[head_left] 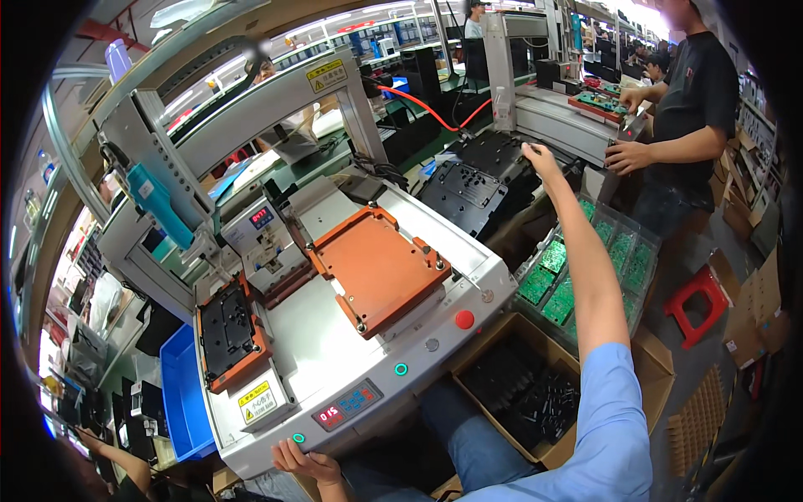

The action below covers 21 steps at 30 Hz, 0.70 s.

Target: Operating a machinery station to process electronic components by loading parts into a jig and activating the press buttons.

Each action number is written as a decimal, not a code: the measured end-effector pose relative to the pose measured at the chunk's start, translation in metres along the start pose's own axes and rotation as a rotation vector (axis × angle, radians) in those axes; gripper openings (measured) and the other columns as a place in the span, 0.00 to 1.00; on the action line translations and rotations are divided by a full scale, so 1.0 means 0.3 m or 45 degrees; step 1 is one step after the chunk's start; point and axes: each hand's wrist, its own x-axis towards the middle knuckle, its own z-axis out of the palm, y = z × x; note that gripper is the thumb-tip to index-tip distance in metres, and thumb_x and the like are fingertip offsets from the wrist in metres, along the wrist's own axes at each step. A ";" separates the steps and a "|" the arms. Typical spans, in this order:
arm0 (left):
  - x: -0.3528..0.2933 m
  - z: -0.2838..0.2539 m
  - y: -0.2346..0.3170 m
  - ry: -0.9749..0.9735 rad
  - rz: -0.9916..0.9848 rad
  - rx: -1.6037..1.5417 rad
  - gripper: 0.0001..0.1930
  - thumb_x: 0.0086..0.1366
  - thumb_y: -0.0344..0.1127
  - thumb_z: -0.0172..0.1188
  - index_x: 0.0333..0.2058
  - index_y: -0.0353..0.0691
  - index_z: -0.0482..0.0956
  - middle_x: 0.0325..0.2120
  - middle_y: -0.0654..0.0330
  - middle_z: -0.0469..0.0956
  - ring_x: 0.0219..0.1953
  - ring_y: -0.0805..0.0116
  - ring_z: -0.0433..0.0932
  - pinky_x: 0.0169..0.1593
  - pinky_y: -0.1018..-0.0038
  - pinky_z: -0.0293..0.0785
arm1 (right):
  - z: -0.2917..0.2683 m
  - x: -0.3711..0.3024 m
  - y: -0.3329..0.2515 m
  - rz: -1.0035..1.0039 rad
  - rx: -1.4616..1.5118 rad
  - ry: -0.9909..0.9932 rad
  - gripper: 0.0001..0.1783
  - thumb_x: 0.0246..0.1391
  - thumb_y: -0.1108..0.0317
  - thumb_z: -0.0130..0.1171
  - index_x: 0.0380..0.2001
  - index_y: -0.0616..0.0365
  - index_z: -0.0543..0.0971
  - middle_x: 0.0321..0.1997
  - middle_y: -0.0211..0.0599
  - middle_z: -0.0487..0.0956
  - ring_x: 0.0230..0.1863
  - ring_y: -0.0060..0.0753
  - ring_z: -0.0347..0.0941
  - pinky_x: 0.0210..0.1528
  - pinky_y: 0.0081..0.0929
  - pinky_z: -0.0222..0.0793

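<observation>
My right arm reaches to the far right, and my right hand is closed at the edge of a black plastic panel. A second black plastic panel with small raised details lies just in front of it. My left hand is at the front edge of the white machine, just below a green-ringed button. Its fingers are loosely bent and hold nothing. On the machine, an orange fixture shows its bare surface, while the left orange fixture carries a black plastic part.
A teal screwdriver unit hangs over the machine's left side. Beside my right arm are a clear tray of green circuit boards and a cardboard box of black parts. A blue bin is at left; a co-worker stands at right.
</observation>
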 end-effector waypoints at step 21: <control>-0.044 -0.063 0.055 -0.082 -0.170 -0.169 0.26 0.61 0.29 0.47 0.59 0.34 0.61 0.59 0.46 0.61 0.65 0.45 0.54 0.67 0.51 0.39 | 0.034 -1.890 -0.372 -0.395 0.029 -0.671 0.05 0.48 0.75 0.55 0.28 0.57 0.80 0.30 0.41 0.80 0.31 0.38 0.77 0.35 0.30 0.73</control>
